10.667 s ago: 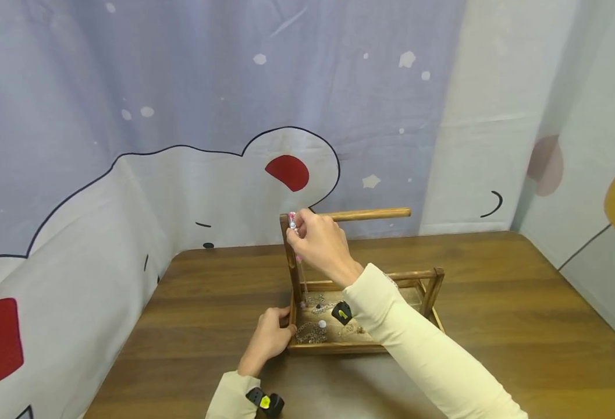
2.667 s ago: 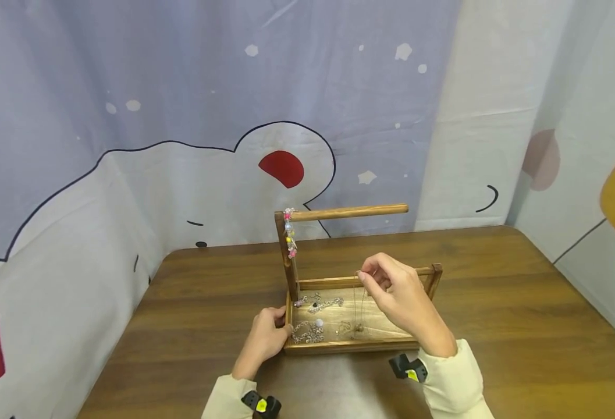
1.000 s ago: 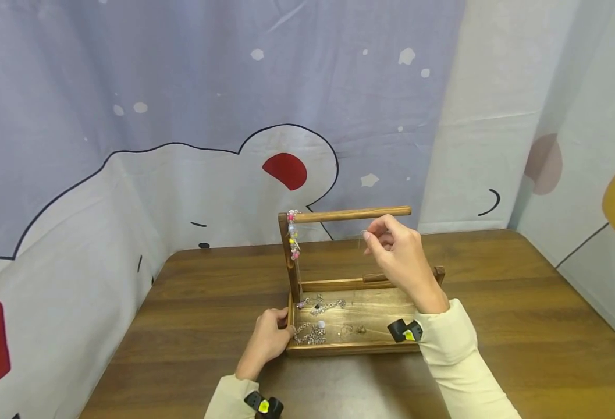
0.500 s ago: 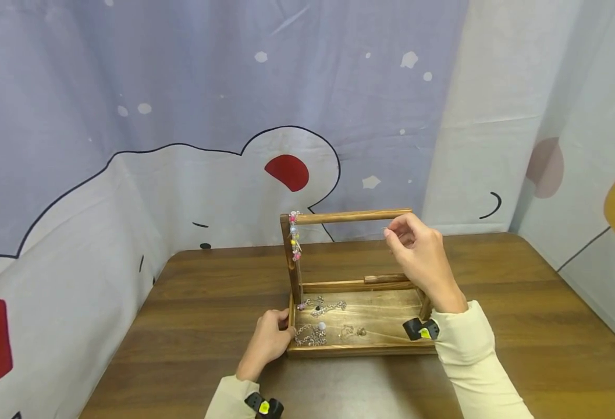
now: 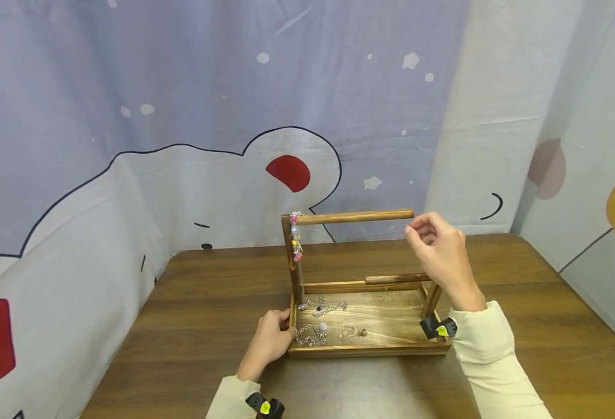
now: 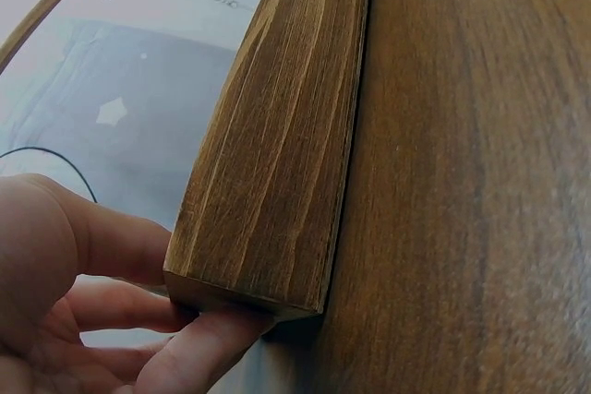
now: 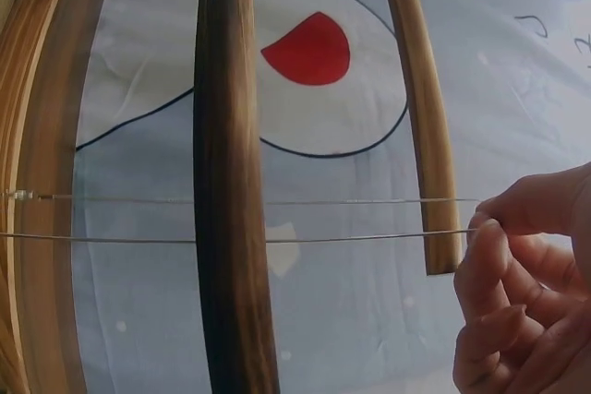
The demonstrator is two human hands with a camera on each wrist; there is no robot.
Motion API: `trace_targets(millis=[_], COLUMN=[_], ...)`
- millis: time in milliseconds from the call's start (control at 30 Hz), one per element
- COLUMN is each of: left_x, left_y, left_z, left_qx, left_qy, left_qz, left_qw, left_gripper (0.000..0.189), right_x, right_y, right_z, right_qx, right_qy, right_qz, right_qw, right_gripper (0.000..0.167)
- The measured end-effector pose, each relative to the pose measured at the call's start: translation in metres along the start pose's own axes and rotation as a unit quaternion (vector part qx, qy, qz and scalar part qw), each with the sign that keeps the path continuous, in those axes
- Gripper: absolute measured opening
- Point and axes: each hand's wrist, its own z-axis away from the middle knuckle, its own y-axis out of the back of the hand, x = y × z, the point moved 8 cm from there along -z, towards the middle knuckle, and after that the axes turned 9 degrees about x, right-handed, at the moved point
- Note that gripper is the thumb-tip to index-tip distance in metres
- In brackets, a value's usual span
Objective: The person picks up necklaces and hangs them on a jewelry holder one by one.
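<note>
A wooden jewelry stand has a tray base, a high bar and a shorter low bar. My left hand grips the tray's left end, its fingers round the corner in the left wrist view. My right hand is just right of the high bar's free end. Between thumb and fingertip it pinches a thin chain necklace; two strands run down past the bars in the right wrist view. On the high bar's left end hangs a colorful beaded strand.
In the tray lie silver chains with a white round piece, another silver chain with a dark bead, and small gold-colored jewelry. An upright post carries the high bar. A patterned curtain stands behind the brown table.
The beaded strand, earlier in my right hand, hangs on the high bar. My right hand has lifted the thin necklace from the tray and moved it right, past the bar's end. My left hand stays put.
</note>
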Motion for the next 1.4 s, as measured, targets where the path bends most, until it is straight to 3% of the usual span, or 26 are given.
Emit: trace_targets(millis=[333, 733, 1100, 1400], left_x=[0.0, 0.002, 0.002, 0.001], left_y=[0.0, 0.001, -0.001, -0.001], left_z=[0.0, 0.0, 0.001, 0.001], left_qx=[-0.001, -0.002, -0.005, -0.004], left_qy=[0.005, -0.001, -0.01, -0.006], left_qz=[0.002, 0.005, 0.005, 0.004], left_qw=[1.0, 1.0, 0.9999, 1.0], left_gripper=[0.043, 0.043, 0.04, 0.042], right_x=[0.02, 0.026, 0.025, 0.016], right_y=[0.006, 0.008, 0.007, -0.002], right_z=[-0.012, -0.028, -0.043, -0.044], right_qx=[0.012, 0.023, 0.022, 0.006], right_qy=[-0.039, -0.051, -0.057, -0.055], right_qz=[0.046, 0.108, 0.093, 0.077], right_qw=[0.9981, 0.9926, 0.9938, 0.9955], right_gripper=[0.007, 0.011, 0.011, 0.009])
